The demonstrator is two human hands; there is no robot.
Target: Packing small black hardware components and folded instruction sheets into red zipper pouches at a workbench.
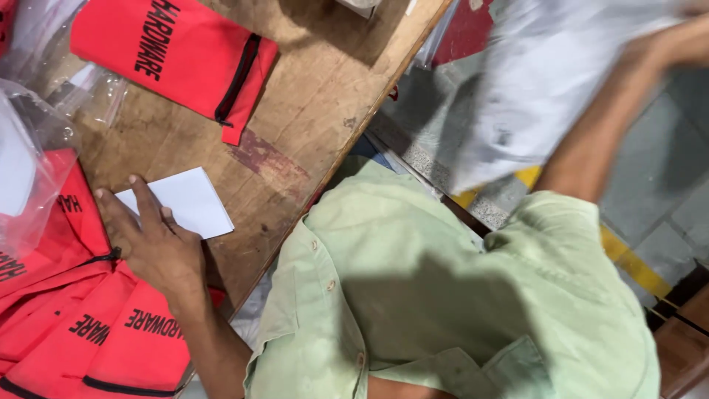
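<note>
Fingers (140,203) of left hand (151,244): spread flat, pinning white card (185,201) to tabletop (310,96) | right hand (676,41): blurred, grip unclear, at grey sheet (546,81) raised off-table | red zip pouches (81,325): stacked beside card, within reach.

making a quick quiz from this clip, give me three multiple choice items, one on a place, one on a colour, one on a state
1. Where does the white card lie?
A. on the wooden table
B. on the floor
C. inside a pouch

2. What colour are the zip pouches?
A. blue
B. red
C. yellow

3. How is the left hand?
A. clenched in a fist
B. lifted clear
C. flat, fingers on the card

Key: 1 A, the card rests on bare wood; 2 B, all pouches are red with black zips; 3 C, the fingers spread over the card's edge.
</note>
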